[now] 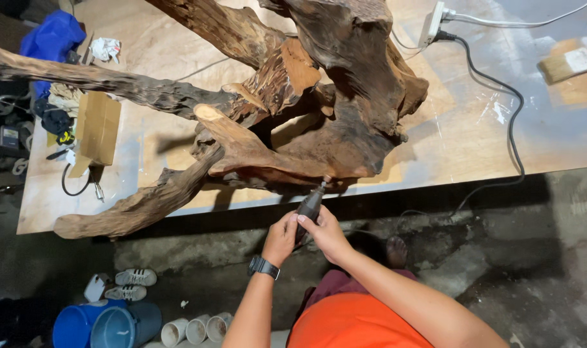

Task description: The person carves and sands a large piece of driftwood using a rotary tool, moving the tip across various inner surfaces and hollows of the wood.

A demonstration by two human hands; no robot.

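A big gnarled piece of dark driftwood [319, 122] lies on a plywood tabletop [461, 135], its roots spreading to the left. Both of my hands grip a dark pen-shaped rotary tool [311, 203] whose tip touches the wood's lower front edge. My left hand [280, 238], with a black watch on the wrist, wraps the tool's lower body. My right hand [326, 233] holds it from the right side. A black cable [514, 122] runs over the table edge toward a white power strip [433, 23].
A cardboard box [98, 129], blue cloth [51, 37] and small tools lie at the table's left end. A brush [567, 63] rests at the far right. On the concrete floor stand blue buckets [103, 325], white shoes [133, 284] and white pipe pieces [196, 328].
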